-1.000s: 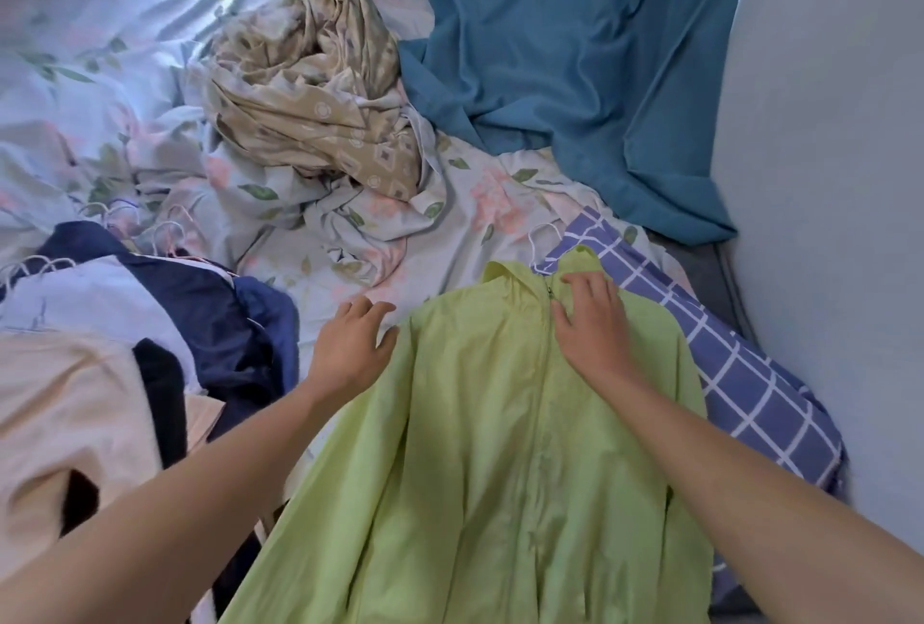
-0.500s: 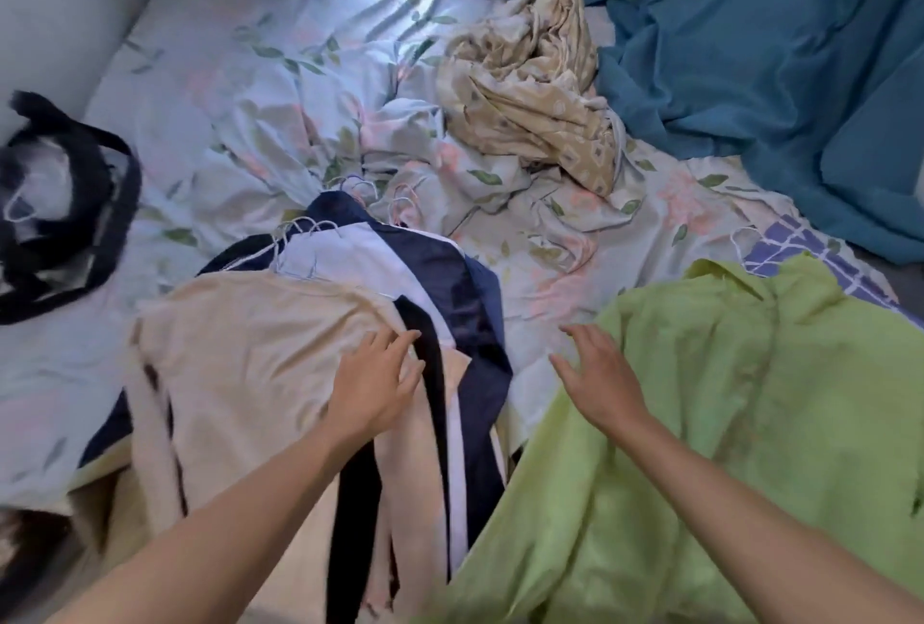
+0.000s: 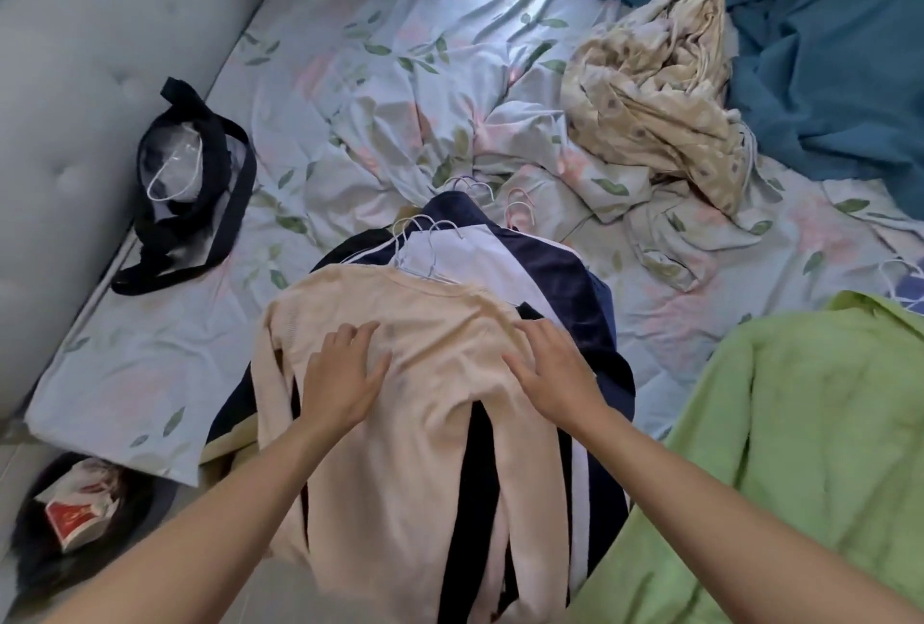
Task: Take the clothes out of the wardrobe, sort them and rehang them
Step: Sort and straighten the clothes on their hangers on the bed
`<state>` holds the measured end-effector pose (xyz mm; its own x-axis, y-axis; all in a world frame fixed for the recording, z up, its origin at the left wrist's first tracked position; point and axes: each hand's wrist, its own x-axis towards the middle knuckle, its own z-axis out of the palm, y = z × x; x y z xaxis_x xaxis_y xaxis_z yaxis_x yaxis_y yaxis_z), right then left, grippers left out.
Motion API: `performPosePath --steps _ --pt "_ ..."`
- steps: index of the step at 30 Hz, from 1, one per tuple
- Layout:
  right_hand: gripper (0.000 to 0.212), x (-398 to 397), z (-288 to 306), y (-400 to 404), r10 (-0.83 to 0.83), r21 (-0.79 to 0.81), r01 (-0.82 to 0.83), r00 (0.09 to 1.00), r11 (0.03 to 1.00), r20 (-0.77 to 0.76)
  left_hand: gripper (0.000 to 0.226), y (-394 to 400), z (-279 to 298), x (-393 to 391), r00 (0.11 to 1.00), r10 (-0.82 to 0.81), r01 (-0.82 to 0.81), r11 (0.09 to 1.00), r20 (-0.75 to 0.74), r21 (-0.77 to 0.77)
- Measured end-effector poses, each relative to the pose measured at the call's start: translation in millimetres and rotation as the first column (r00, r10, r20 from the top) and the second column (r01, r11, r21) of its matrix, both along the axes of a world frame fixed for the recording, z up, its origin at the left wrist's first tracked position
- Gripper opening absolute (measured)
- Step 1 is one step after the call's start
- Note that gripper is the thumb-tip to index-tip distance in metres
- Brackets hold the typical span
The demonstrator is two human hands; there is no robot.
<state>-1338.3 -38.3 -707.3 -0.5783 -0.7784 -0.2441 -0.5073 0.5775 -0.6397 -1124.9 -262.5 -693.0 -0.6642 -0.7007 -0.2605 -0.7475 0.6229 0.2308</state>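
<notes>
Head view, landmark: the cream knitted sweater [image 3: 400, 423], top of a pile of clothes at the near edge of the bed [image 3: 390, 73], which has a pale floral sheet.
Left hand [image 3: 345, 376]: lies flat on the sweater's chest, left of centre; grip spread, fingers straight and fanned, pinching nothing.
Right hand [image 3: 552, 373]: lies flat on the sweater's right shoulder, fingers straight and slightly apart; grip spread, holding nothing.
Under the sweater: a dark navy jacket with white stripes [image 3: 565, 283] and a white garment [image 3: 465, 255], both showing past the sweater's far and right edges.
Beyond the sweater's collar: thin white wire hangers [image 3: 425, 233], hooks pointing away from the person.
Right of the sweater: a lime-green zip jacket [image 3: 800, 423], spread on the bed, apart from the pile.
Far right of the sweater: a crumpled beige patterned cloth [image 3: 655, 93], against teal curtains [image 3: 830, 53].
Left of the sweater: a clear bag with black straps [image 3: 190, 193], beside the grey padded headboard [image 3: 85, 88].
Near left, below the bed edge: a dark bin with a red carton [image 3: 72, 521] in it.
</notes>
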Motion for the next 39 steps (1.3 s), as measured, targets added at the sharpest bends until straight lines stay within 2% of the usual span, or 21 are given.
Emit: performPosePath --steps 4,8,12,17,25,30,33,36,39 --pt "0.048 2.1 -16.0 -50.6 -0.025 0.040 0.027 0.999 0.999 -0.037 0.053 -51.5 -17.8 -9.5 0.998 -0.037 0.036 0.999 -0.047 -0.010" --pt "0.054 1.4 -32.7 -96.0 -0.132 0.158 0.141 0.989 0.977 -0.067 0.056 -113.8 -31.0 -19.1 0.995 -0.090 0.089 0.996 -0.053 -0.016" --pt "0.042 -0.2 -48.0 -119.9 -0.208 0.258 0.243 0.965 0.935 -0.159 0.060 -160.2 -46.3 -25.6 0.993 -0.107 0.105 0.993 0.050 0.044" --pt "0.035 -1.9 -54.6 -129.2 -0.266 0.237 0.299 0.950 0.924 -0.162 0.042 -174.1 -59.1 -25.1 0.992 -0.120 0.118 0.990 0.031 0.072" --pt "0.034 -0.4 -51.1 -136.8 -0.115 0.348 0.207 0.956 0.914 -0.269 0.018 -176.6 -63.1 -19.2 0.977 -0.208 0.208 0.978 -0.034 -0.002" --pt "0.030 0.2 -51.0 -135.9 -0.062 0.360 0.157 0.963 0.920 -0.262 0.022 -171.1 -64.2 -15.8 0.988 -0.154 0.154 0.988 -0.018 0.003" --pt "0.018 -0.7 -50.7 -133.2 -0.010 0.384 0.111 0.966 0.917 -0.257 0.032 -166.2 -65.7 -11.8 0.987 -0.159 0.158 0.987 0.030 0.019" --pt "0.011 0.8 -47.4 -126.2 0.012 0.324 0.055 0.979 0.944 -0.202 0.041 -159.0 -66.0 -7.0 0.986 -0.163 0.163 0.987 0.034 0.013" --pt "0.010 0.5 -38.1 -111.7 -0.044 0.213 0.089 0.977 0.973 -0.210 0.039 -152.5 -61.0 -4.3 0.992 -0.125 0.125 0.992 -0.020 -0.019"
